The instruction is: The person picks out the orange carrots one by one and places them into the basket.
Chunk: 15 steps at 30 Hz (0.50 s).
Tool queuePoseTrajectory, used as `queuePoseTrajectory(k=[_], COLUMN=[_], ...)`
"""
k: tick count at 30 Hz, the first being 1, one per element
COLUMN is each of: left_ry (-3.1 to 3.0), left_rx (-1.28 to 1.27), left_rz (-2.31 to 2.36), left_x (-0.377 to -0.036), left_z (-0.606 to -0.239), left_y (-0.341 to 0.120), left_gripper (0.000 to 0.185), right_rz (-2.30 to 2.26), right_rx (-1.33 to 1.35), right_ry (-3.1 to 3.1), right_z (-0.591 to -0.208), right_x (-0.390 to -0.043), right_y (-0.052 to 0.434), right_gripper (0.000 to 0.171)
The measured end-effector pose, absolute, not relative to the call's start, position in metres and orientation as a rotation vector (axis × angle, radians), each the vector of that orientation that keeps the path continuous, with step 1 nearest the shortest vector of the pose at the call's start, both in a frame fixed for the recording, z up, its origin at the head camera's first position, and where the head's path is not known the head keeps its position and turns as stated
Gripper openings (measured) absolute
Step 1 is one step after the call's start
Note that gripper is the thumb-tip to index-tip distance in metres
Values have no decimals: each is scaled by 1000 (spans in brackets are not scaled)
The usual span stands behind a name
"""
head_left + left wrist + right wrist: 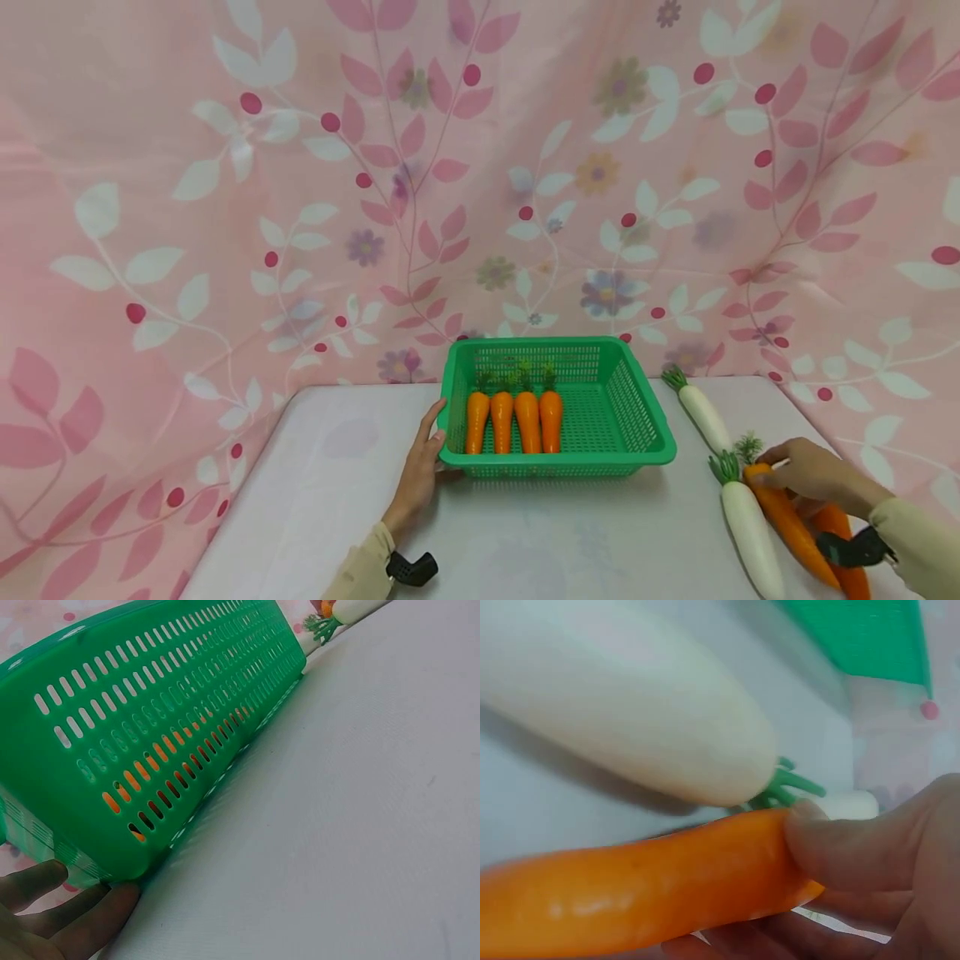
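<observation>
A green slotted basket stands mid-table with several orange carrots lying side by side in its left half. My left hand touches the basket's near left corner with straight fingers. The left wrist view shows those fingers at the foot of the basket wall, orange showing through the slots. At the right, my right hand pinches the leafy end of a loose carrot that lies beside a white radish. Close up, thumb and fingers grip the carrot, with the radish just beyond.
A second carrot lies under my right wrist near the table's right edge. Another white radish lies right of the basket. The white table is backed and flanked by a pink leaf-patterned curtain.
</observation>
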State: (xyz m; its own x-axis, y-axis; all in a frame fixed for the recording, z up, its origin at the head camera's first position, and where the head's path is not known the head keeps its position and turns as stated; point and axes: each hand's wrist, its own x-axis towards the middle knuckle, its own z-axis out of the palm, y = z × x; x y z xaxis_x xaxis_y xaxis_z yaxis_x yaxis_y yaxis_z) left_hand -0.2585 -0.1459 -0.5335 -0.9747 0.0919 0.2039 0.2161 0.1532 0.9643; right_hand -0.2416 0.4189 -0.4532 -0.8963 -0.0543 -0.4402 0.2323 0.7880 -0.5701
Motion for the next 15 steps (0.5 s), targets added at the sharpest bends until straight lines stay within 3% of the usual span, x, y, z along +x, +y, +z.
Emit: queuePoseTrajectory(k=[10,15], left_ry=[-2320,-2341], left_rx=[-314,-295], left_rz=[-1955,-1967], left_x=[-260,-256], left_z=[-535,-528], left_y=[-147,-145], left_gripper=[48,49], right_rz=[-1095,-1224], right_rx=[132,106], right_ry=[2437,2342], right_z=[-431,-424], right_x=[-253,-260], right_y=[421,425], right_gripper=[50,55])
